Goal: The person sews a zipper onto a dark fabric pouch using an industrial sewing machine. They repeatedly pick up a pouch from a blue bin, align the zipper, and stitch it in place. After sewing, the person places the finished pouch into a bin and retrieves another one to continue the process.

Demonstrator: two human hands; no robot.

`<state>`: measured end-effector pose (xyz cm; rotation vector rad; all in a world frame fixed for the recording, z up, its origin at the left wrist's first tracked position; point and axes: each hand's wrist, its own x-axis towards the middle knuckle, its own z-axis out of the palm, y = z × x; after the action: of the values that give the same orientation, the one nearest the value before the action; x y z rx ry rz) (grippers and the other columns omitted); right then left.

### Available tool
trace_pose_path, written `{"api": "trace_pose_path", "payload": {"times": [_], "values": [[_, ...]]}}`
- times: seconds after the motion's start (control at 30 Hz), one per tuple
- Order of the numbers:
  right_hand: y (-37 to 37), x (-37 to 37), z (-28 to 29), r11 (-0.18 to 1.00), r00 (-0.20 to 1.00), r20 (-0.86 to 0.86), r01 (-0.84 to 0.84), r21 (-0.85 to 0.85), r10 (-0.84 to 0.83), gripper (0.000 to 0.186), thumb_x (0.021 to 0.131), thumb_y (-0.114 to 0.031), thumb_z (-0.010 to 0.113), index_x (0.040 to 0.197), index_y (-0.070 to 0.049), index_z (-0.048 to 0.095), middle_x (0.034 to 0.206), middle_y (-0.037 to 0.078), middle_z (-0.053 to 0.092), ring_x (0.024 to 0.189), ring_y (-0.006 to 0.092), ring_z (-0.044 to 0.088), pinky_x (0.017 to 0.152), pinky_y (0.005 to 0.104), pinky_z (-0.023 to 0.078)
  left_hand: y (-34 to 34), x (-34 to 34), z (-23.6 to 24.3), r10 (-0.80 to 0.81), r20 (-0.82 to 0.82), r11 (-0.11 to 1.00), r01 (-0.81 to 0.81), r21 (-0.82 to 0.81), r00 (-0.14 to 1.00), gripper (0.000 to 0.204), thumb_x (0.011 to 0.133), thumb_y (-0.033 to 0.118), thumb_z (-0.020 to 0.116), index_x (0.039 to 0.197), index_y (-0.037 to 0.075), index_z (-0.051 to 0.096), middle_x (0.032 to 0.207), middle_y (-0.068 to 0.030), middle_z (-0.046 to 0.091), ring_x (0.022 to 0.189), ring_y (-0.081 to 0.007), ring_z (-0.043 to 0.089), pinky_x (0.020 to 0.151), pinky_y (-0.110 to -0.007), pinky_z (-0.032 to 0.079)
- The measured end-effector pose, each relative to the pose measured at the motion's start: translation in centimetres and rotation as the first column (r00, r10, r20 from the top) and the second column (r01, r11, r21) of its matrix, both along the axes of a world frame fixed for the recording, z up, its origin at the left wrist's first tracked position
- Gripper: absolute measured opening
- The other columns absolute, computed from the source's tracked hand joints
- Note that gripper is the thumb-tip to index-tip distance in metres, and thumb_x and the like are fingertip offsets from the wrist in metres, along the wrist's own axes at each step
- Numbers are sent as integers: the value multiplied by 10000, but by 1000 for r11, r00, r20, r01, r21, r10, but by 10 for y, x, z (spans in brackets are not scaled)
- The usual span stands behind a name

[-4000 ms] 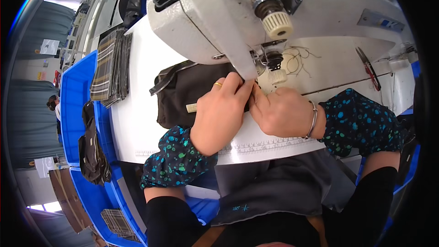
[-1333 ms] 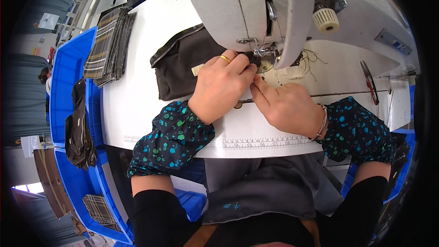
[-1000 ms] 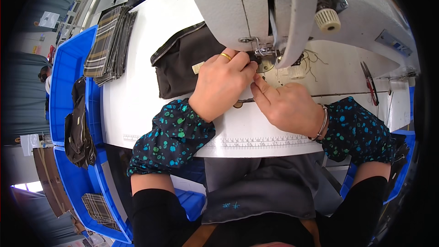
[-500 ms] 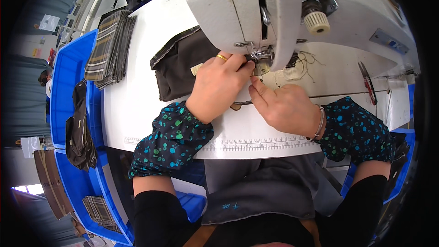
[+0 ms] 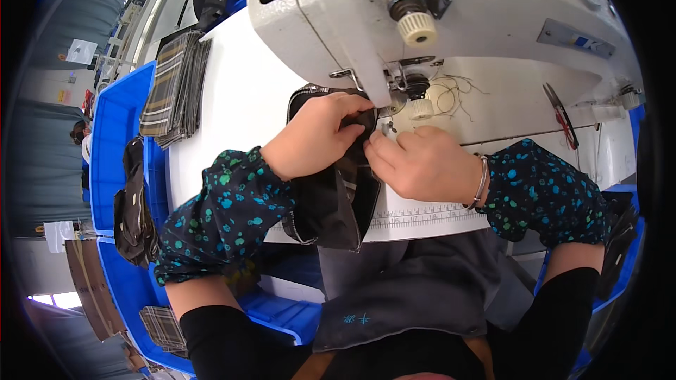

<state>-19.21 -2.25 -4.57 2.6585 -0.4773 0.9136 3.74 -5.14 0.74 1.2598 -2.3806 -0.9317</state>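
Under the needle area of a white sewing machine [image 5: 310,28] lies a dark brown fabric pouch [image 5: 327,200] with a metal zipper along its edge. It stretches toward me, reaching the table's front edge, and a bit of plaid lining shows in a fold. My left hand [image 5: 317,134] pinches the pouch's upper edge just left of the presser foot, which the machine head partly hides. On the other side, my right hand [image 5: 426,165] has its thumb and fingers closed on the pouch's right edge, close below the needle area.
Scissors [image 5: 561,116] with red handles lie right on the machine bed, near loose threads [image 5: 458,91]. Folded plaid cloth pieces [image 5: 176,88] are stacked at left beside a blue bin [image 5: 105,190] holding dark pieces [image 5: 134,204]. A ruler strip [image 5: 429,215] runs along the front edge.
The pouch has been turned and now extends toward me from the needle, where before it lay out to the left. My left hand has shifted left with its edge.
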Motion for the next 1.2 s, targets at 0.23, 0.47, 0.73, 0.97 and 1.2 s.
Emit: {"api": "trace_pose_path", "payload": {"times": [0.23, 0.47, 0.73, 0.97, 1.2], "values": [[5, 4, -2, 993, 992, -42, -120, 7, 120, 145, 738, -199, 676, 738, -56, 694, 743, 84, 599, 564, 140, 578, 457, 279, 426, 21, -18, -7, 225, 8, 974, -225, 31, 974, 343, 915, 24, 736, 1244, -28, 654, 856, -38, 675, 705, -83, 579, 633, -270, 502], [17, 5, -8, 985, 985, -96, -154, -74, 146, 294, 742, -201, 656, 853, 53, 754, 872, 278, 739, 553, 172, 641, 451, 276, 460, 24, -23, -2, 288, 311, 852, -95, -514, 905, 396, 769, -10, 694, 1137, 112, 769, 967, -82, 692, 786, -328, 698, 679, -394, 572], [30, -1, 3, 996, 983, -163, -87, -18, 82, 307, 715, -186, 653, 838, 75, 756, 926, 344, 739, 541, 158, 623, 446, 265, 429, 36, -30, 2, 188, 366, 895, -6, -446, 911, 352, 823, 69, 664, 1162, 101, 752, 939, -86, 617, 769, -279, 697, 624, -412, 561], [39, -5, 9, 999, 975, -217, -51, 4, 50, 305, 693, -186, 650, 821, 71, 753, 964, 379, 732, 502, 151, 562, 444, 269, 381, 37, -30, 3, 145, 244, 947, -63, -316, 959, 393, 828, 97, 680, 1213, 32, 726, 947, -115, 648, 779, -352, 680, 669, -459, 556], [41, -7, 9, 1000, 976, -217, -23, -5, 22, 324, 698, -177, 661, 857, 88, 759, 953, 374, 734, 496, 149, 551, 442, 279, 380, 38, -35, 0, 162, 226, 949, -88, -304, 961, 406, 829, 95, 685, 1229, 32, 721, 929, -124, 647, 772, -364, 673, 675, -460, 552]]}}
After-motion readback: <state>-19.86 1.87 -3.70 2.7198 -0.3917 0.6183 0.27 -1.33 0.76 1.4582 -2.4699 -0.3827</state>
